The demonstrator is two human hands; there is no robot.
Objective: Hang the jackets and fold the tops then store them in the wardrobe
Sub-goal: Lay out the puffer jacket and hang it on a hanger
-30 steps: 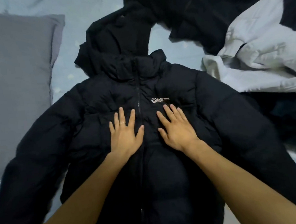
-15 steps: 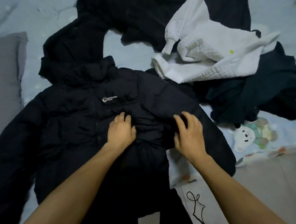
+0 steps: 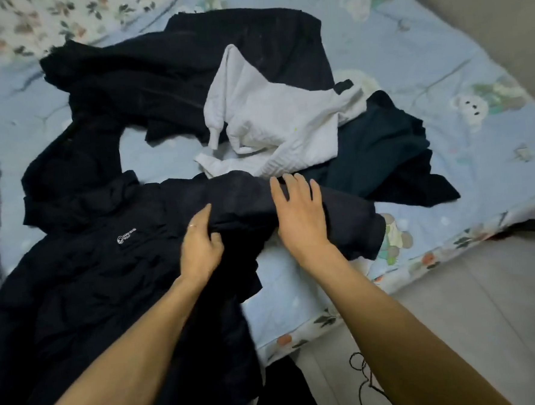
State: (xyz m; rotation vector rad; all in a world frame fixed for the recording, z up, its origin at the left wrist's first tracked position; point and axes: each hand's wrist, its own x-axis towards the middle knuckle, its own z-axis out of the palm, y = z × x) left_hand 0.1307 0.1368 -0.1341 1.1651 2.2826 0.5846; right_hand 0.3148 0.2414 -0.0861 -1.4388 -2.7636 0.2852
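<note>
Crosswise, left hand (image 3: 200,247) pinches the jacket (image 3: 86,276) sleeve, right hand (image 3: 298,213) spread flat on it

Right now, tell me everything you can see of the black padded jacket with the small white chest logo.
The black padded jacket lies front-up on the blue printed bedsheet, hood away from the camera, hem hanging over the bed edge. Its fabric looks matte and puffy. The left hand grips a bunched sleeve; the right hand rests on it with spread fingers.
</note>
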